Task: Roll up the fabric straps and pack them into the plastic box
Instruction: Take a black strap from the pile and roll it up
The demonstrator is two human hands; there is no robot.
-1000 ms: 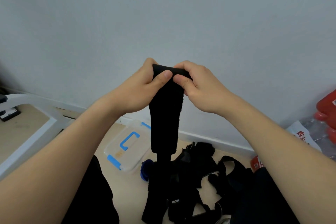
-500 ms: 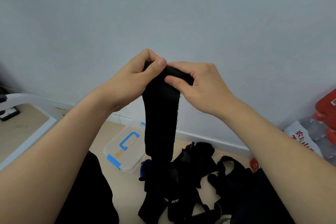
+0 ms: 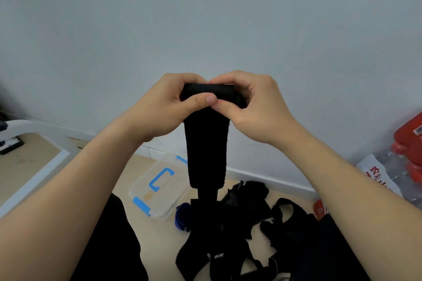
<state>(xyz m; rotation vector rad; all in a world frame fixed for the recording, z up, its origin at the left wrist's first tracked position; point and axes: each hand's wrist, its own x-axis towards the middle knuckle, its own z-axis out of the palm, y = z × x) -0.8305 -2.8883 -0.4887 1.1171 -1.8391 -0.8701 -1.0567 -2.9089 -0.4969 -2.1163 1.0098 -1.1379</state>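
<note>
Left hand (image 3: 164, 107) and right hand (image 3: 258, 107) are clamping a black strap (image 3: 206, 150) at its top. Each grip is closed round one end of a tight roll (image 3: 210, 91), and the thumbs are touching on its near face. The roll's axis is running left to right between the hands, with neither hand nearer than the other. The unrolled length is hanging straight down from the grip, its long axis vertical, and its narrow tail is reaching into the pile (image 3: 242, 219) on the floor (image 3: 157, 248). Winding on will likely mean drawing that tail up into the roll. Below and left of the hands, past the pile's left edge, the clear box (image 3: 159, 189) with blue clips is lying on the floor, nearer the left hand, with no strap showing inside. A blue roll (image 3: 181, 217) is sitting just beside its near right corner. A plain wall (image 3: 205, 18) is closing the scene behind.
</note>
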